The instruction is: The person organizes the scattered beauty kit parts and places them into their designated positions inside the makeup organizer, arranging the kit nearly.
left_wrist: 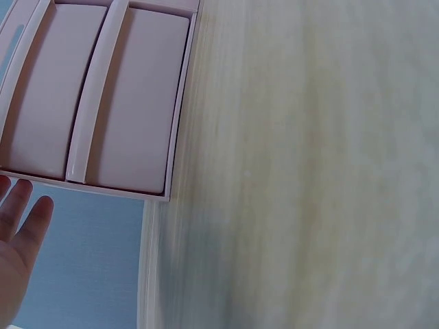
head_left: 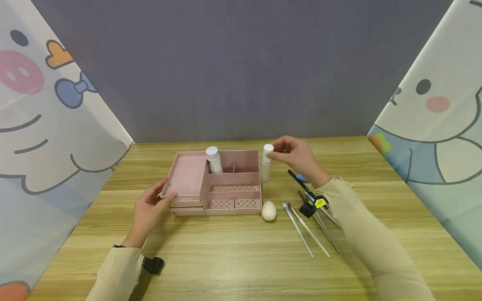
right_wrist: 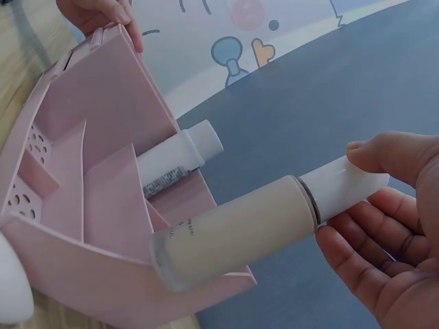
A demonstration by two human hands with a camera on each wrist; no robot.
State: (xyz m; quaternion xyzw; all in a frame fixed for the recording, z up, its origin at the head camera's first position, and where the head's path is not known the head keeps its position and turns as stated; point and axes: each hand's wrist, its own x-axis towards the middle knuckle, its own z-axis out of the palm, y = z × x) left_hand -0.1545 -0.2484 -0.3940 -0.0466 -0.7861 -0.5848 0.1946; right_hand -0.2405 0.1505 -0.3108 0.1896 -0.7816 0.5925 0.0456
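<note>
A pink makeup organizer [head_left: 188, 173] stands on the table, with drawers at its left and open compartments at its right. My left hand [head_left: 147, 211] holds its front left corner, thumb over the front edge and fingers along the side. Between thumb and fingers, my right hand [head_left: 297, 159] pinches the white cap of a foundation bottle [right_wrist: 236, 229]. This beige bottle hangs upright just right of the organizer's back compartments; in the right wrist view it crosses in front of the wall. A white bottle [head_left: 214, 161] stands in the back left compartment.
An egg-shaped white makeup sponge [head_left: 269, 211] lies beside the organizer's front right corner. Several makeup brushes [head_left: 308, 230] and a black pencil-like stick [head_left: 299, 180] lie under and near my right forearm. A blue item [head_left: 302, 177] is partly hidden. A grey wall [head_left: 241, 75] rises behind the table.
</note>
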